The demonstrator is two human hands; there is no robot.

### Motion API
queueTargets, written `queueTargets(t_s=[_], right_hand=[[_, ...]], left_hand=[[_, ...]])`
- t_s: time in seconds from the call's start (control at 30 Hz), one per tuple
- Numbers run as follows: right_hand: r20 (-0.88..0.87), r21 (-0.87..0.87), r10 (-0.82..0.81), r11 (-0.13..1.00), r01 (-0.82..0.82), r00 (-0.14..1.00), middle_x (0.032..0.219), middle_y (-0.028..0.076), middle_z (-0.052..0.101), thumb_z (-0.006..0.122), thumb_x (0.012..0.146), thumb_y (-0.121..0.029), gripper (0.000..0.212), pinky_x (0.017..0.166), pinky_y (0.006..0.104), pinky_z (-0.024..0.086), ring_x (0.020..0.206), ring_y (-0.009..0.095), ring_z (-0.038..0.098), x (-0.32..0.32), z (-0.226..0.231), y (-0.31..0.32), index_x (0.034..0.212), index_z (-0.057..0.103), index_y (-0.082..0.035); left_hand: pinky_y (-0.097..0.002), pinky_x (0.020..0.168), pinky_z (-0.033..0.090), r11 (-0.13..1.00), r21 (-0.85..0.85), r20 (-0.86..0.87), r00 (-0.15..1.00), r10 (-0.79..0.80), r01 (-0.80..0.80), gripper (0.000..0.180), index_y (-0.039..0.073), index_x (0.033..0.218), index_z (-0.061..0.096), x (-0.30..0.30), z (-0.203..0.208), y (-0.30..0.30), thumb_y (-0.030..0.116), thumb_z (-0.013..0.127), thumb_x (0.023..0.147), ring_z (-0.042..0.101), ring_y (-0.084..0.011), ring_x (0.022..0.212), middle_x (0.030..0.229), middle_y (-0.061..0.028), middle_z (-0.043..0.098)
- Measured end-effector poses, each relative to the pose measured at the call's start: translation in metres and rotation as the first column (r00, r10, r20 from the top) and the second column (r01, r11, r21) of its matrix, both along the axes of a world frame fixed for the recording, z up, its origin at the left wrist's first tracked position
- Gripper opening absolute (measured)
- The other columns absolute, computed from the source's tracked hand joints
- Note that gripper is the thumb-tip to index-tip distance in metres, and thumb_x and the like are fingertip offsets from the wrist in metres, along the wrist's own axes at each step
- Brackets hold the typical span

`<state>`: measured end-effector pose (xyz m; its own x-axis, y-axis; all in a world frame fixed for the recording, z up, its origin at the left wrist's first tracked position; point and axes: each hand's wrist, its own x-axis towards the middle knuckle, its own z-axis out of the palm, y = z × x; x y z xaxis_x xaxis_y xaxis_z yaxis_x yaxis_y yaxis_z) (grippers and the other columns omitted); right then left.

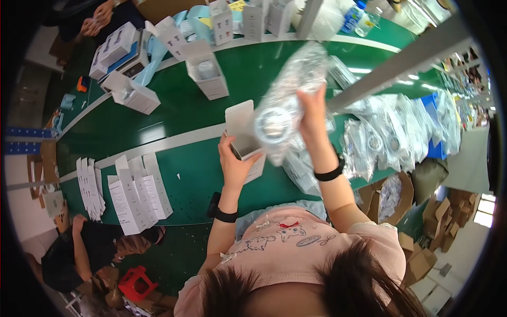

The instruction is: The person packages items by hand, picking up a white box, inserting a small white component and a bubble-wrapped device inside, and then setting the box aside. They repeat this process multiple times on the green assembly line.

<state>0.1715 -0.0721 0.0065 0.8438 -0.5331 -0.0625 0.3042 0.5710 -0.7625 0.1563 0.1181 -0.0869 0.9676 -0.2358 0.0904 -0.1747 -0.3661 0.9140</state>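
Observation:
My left hand (236,165) grips an upright white carton (244,138) with its top flap raised, fingers wrapped round its left side. Above and to the right of that carton, my right hand (313,113) holds a clear plastic-wrapped item (288,100), slightly blurred, with a pale ring at its lower end. The wrapped item slants over the carton's right edge; whether the two touch I cannot tell. Under my right wrist lie more clear bagged items (301,169). What the wrapping contains is hard to make out.
Several empty-looking white cartons (138,195) stand at the left, beside flattened ones (91,187). Filled open cartons (206,71) stand across the rail. Bagged items (375,134) pile up at the right near a slanting grey post (396,61). Another person's hands (97,18) show at far left.

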Motion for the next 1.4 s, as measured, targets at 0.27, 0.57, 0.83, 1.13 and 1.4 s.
queueTargets(t_s=[0.27,0.57,0.83,1.13,1.4], right_hand=[[-0.064,-0.993,-0.062,-0.095,-0.070,0.996,0.120,0.016,0.038,0.064,0.068,-0.010,0.044,0.095,0.0434,0.030,0.117,0.031,0.032,-0.050,-0.026,0.049,0.110,0.050,-0.014],[-0.104,-0.835,-0.531,-0.413,-0.364,0.841,0.119,0.012,0.046,0.054,0.066,0.000,0.039,0.095,0.0474,0.030,0.117,0.034,0.036,-0.134,-0.114,-0.112,0.104,0.056,-0.009],[-0.334,-0.416,-0.544,-0.648,-0.638,0.770,0.124,0.004,0.042,0.058,0.065,-0.011,0.002,0.098,0.0630,0.010,0.128,0.031,0.018,-0.152,-0.151,-0.196,0.065,0.060,-0.009],[-0.434,-0.901,-0.067,0.026,-0.433,0.899,0.106,0.007,0.052,0.059,0.073,-0.004,0.009,0.094,0.0446,0.031,0.111,0.028,0.044,-0.127,-0.071,-0.132,0.070,0.050,-0.005],[0.021,-0.903,0.318,0.412,-0.118,0.948,0.094,0.012,0.059,0.057,0.075,0.005,0.016,0.062,0.0246,0.047,0.080,0.018,0.058,-0.091,-0.005,0.014,0.082,0.045,-0.004]], left_hand=[[-0.0408,0.092,0.036,0.955,-0.281,0.184,0.971,0.153,-0.098,0.077,0.009,0.102,0.021,-0.029,-0.018,-0.015,0.002,0.080,0.052,0.042,-0.0328,0.109,0.128,-0.0226,0.028],[-0.0421,0.094,0.034,0.965,-0.242,0.333,0.943,-0.018,0.104,0.079,0.011,0.104,0.020,-0.051,-0.027,-0.005,0.003,0.080,0.053,0.035,-0.0362,0.114,0.129,-0.0241,0.023],[-0.0371,0.094,0.033,0.992,-0.123,0.143,0.990,0.007,0.011,0.085,0.012,0.119,0.020,-0.055,-0.031,0.037,0.011,0.079,0.058,0.036,-0.0291,0.115,0.133,-0.0204,0.015],[-0.0375,0.089,0.038,0.994,0.112,0.301,0.953,-0.021,-0.014,0.033,0.006,0.091,0.058,-0.055,0.030,0.042,0.010,0.074,0.063,0.038,-0.0319,0.115,0.128,-0.0200,0.030],[-0.0283,0.064,0.045,0.968,0.047,0.020,0.969,0.246,-0.247,0.015,-0.001,0.065,0.058,-0.036,0.040,0.034,0.006,0.071,0.062,0.059,-0.0231,0.074,0.093,-0.0138,0.059]])
